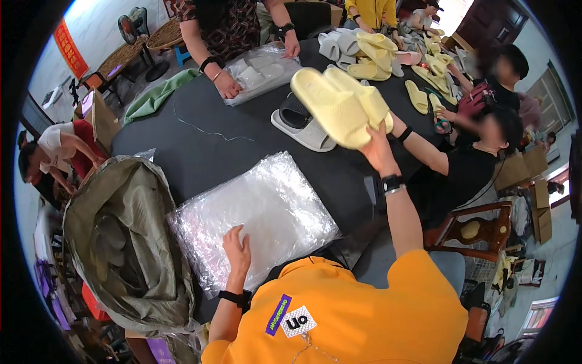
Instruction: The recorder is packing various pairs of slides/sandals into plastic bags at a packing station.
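Note:
My right hand [379,148] grips a pair of pale yellow slide slippers [342,106] at one end, raised above the table. A co-worker's arm [424,145] reaches toward the same pair from the right; its hand is partly hidden behind it. Over a stack of clear plastic bags [273,200] at the near edge, my left hand [236,252] has its fingers apart and holds nothing. Just beyond the raised pair, a grey slipper [303,130] and a black slipper [294,110] lie on the dark table [200,155].
A large olive sack [130,182] stands open at the left, slippers inside. Across the table a person handles bagged white slippers [260,71]. A pile of yellow and grey slippers [373,54] covers the far right. Green cloth [159,94] drapes the far-left edge.

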The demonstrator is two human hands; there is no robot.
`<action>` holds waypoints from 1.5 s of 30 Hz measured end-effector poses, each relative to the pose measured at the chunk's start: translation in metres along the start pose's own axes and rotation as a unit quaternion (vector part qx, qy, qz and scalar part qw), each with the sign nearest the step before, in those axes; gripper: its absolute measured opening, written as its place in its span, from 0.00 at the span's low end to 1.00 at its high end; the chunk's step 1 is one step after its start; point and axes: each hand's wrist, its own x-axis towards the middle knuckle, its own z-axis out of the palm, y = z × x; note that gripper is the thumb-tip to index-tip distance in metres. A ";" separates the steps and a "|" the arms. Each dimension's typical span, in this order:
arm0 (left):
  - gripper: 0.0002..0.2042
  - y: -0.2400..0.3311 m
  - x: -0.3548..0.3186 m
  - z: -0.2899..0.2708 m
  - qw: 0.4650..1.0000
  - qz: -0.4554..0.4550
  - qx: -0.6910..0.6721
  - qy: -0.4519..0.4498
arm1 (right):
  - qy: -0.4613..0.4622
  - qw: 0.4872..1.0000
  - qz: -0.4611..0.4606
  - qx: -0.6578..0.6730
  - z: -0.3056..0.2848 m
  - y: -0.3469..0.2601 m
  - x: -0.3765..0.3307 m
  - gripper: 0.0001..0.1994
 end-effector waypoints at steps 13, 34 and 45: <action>0.24 -0.008 -0.036 0.008 0.983 0.029 0.177 -0.047 | -0.179 0.831 0.262 -0.457 0.007 0.136 -0.075 0.23; 0.25 -0.007 -0.034 0.006 0.966 -0.066 0.247 -0.044 | -0.244 0.794 0.257 -0.494 -0.014 0.140 -0.087 0.24; 0.38 -0.066 -0.033 -0.037 0.874 -0.441 0.150 0.141 | -0.276 0.763 0.129 -0.570 -0.002 0.183 -0.099 0.33</action>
